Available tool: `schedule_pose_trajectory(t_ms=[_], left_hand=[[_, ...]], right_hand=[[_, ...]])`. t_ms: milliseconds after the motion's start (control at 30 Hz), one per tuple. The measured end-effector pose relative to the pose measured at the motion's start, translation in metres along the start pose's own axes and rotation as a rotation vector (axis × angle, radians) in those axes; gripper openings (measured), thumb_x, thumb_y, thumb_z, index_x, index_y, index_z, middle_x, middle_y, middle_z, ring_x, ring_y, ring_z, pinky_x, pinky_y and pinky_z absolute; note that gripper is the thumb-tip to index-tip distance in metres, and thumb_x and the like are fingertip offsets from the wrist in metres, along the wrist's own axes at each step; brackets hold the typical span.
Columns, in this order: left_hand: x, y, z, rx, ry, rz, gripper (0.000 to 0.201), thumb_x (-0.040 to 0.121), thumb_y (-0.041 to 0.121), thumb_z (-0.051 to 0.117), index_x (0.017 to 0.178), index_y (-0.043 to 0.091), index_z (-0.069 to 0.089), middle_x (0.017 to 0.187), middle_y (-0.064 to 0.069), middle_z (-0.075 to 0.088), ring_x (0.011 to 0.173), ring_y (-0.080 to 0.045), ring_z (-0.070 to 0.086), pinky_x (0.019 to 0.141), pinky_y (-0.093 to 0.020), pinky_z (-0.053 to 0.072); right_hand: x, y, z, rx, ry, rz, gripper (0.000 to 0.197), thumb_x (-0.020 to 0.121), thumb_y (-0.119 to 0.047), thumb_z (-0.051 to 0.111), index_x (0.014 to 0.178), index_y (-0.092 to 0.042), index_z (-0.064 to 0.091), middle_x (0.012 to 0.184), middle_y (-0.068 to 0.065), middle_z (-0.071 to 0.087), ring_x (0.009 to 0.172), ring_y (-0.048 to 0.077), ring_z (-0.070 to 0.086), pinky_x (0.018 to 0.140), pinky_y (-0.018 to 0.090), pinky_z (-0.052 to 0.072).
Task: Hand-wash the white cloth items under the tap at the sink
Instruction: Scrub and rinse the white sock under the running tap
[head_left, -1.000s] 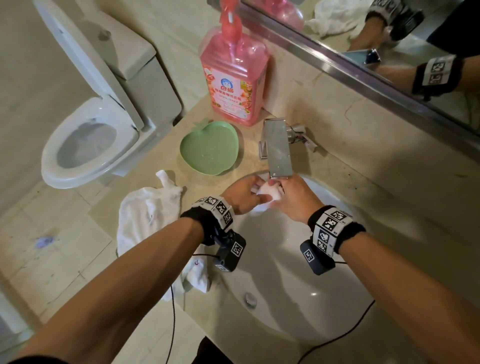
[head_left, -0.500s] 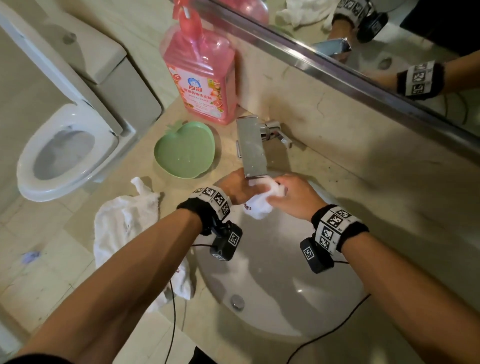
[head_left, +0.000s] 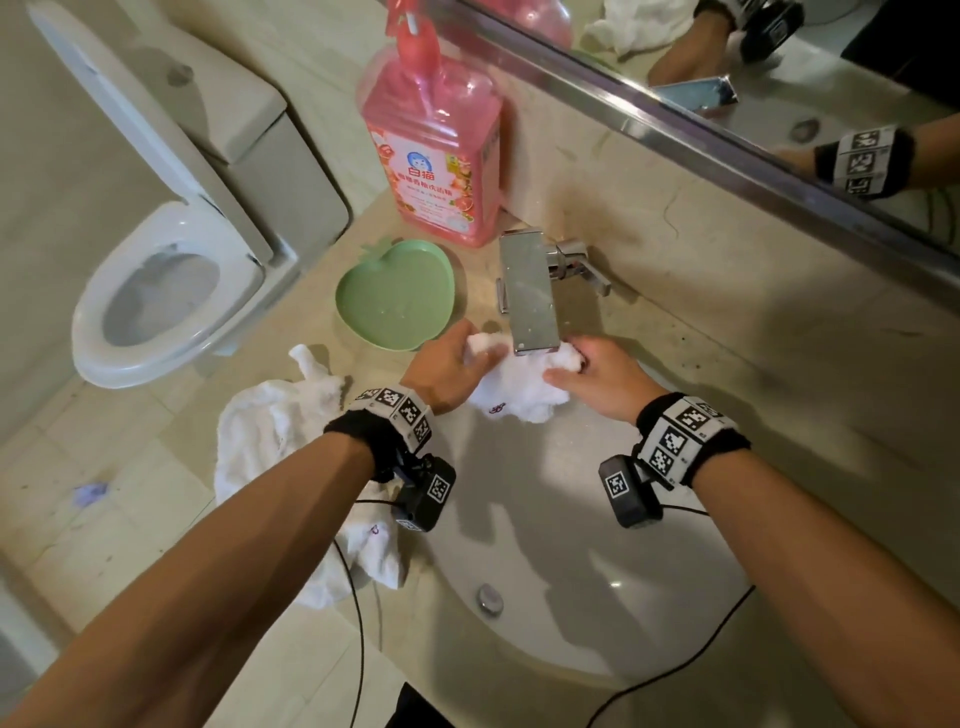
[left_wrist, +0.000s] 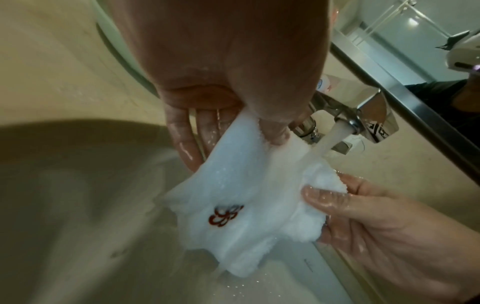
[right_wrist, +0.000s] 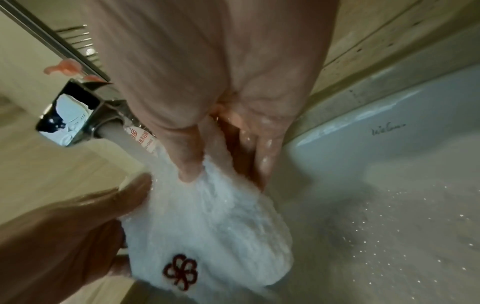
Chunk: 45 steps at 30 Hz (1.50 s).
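Rinsing under the running tap: left hand and right hand both pinch the white cloth over the sink; another cloth pile waits at the counter's left edge, seemingly unwashed.

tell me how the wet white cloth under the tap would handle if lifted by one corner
Probably floppy: the white cloth sags in folds between the left hand and right hand. Likely heavy for its size and dripping, since the tap is pouring water onto it.

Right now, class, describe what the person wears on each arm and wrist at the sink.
Both forearms are bare, no sleeves. Each wrist has a black band with white square-code tags and a small black tagged camera box below; thin black cables trail from them. Left hand, right hand.
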<state>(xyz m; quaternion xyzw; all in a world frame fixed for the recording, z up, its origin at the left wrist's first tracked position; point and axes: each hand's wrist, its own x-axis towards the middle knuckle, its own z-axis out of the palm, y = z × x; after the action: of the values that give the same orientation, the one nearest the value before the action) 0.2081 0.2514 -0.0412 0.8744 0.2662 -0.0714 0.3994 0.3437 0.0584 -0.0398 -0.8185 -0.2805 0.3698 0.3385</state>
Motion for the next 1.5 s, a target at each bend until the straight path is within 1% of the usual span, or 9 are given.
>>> schedule_pose_trajectory(t_ms=[167,400,567,733,933,1067,1167,1400,1500], left_hand=[[-0.011,-0.012,-0.007,0.226,0.007,0.001,0.048,0.094,0.068,0.035,0.094,0.022,0.047,0.079,0.001,0.056,0.076,-0.025,0.055,0.068,-0.033,0.035],[-0.014,0.008,-0.008,-0.01,-0.074,-0.254,0.05,0.1,0.054,0.038,0.111,0.009,0.056,0.095,-0.008,0.067,0.072,-0.022,0.067,0.065,-0.033,0.052],[-0.023,0.024,0.0,-0.257,-0.162,-0.177,0.04,0.098,0.046,0.046,0.116,0.012,0.059,0.106,-0.009,0.068,0.091,-0.026,0.068,0.085,-0.044,0.056],[-0.019,0.022,0.003,-0.235,-0.314,-0.096,0.027,0.094,0.029,0.049,0.108,0.017,0.068,0.116,-0.001,0.065,0.109,-0.02,0.058,0.094,-0.031,0.041],[-0.001,0.006,0.008,-0.371,-0.257,-0.083,0.034,0.084,-0.004,0.062,0.101,0.015,0.039,0.12,-0.001,0.055,0.094,-0.018,0.056,0.071,-0.02,0.046],[0.006,0.006,0.015,-0.16,-0.36,0.082,0.074,0.068,0.025,0.089,0.128,0.024,0.045,0.118,0.013,0.052,0.107,-0.005,0.052,0.084,-0.013,0.037],[0.014,0.015,0.025,-0.165,-0.403,0.024,0.066,0.056,0.034,0.093,0.111,0.038,0.056,0.099,0.022,0.062,0.082,0.013,0.057,0.067,-0.004,0.043],[0.024,0.033,0.035,0.274,-0.274,0.052,0.04,0.085,0.029,0.06,0.124,0.023,0.061,0.119,-0.003,0.068,0.1,-0.023,0.066,0.087,-0.033,0.053],[0.023,0.031,0.032,0.365,-0.195,0.038,0.032,0.087,0.016,0.059,0.118,0.008,0.063,0.114,-0.014,0.066,0.1,-0.032,0.063,0.077,-0.03,0.046]], right_hand=[[0.008,-0.013,0.016,-0.061,0.059,0.065,0.034,0.099,-0.029,0.059,0.131,-0.019,0.062,0.11,0.004,0.071,0.096,0.021,0.064,0.083,0.03,0.048],[0.007,-0.036,0.05,-0.051,0.175,0.117,0.015,0.094,-0.009,0.054,0.097,0.0,0.067,0.093,0.016,0.071,0.084,0.03,0.067,0.06,0.022,0.045],[-0.002,-0.059,0.057,-0.015,-0.073,0.016,0.04,0.081,-0.014,0.077,0.119,-0.016,0.063,0.104,0.004,0.07,0.097,0.02,0.068,0.076,0.022,0.054],[0.0,-0.048,0.05,-0.005,0.03,0.089,0.024,0.081,-0.007,0.069,0.104,-0.015,0.066,0.108,0.005,0.066,0.107,0.025,0.064,0.085,0.029,0.05],[0.0,-0.031,0.027,0.133,0.035,0.128,0.041,0.081,0.0,0.062,0.121,-0.01,0.067,0.115,0.011,0.071,0.109,0.03,0.066,0.095,0.048,0.054],[-0.005,-0.029,0.015,0.272,0.066,0.158,0.043,0.067,-0.012,0.059,0.109,-0.012,0.069,0.106,0.012,0.074,0.104,0.031,0.068,0.091,0.053,0.056],[-0.002,-0.028,0.01,0.343,0.057,0.142,0.04,0.07,-0.001,0.061,0.108,-0.014,0.068,0.11,0.022,0.07,0.106,0.042,0.065,0.091,0.061,0.054],[-0.005,-0.006,-0.011,0.412,-0.085,0.193,0.034,0.077,0.008,0.07,0.086,-0.024,0.066,0.1,-0.001,0.066,0.088,0.018,0.063,0.069,0.029,0.055],[-0.008,-0.001,-0.01,0.492,-0.221,0.315,0.032,0.078,-0.004,0.082,0.093,-0.018,0.057,0.117,0.003,0.06,0.099,0.024,0.069,0.077,0.038,0.063]])
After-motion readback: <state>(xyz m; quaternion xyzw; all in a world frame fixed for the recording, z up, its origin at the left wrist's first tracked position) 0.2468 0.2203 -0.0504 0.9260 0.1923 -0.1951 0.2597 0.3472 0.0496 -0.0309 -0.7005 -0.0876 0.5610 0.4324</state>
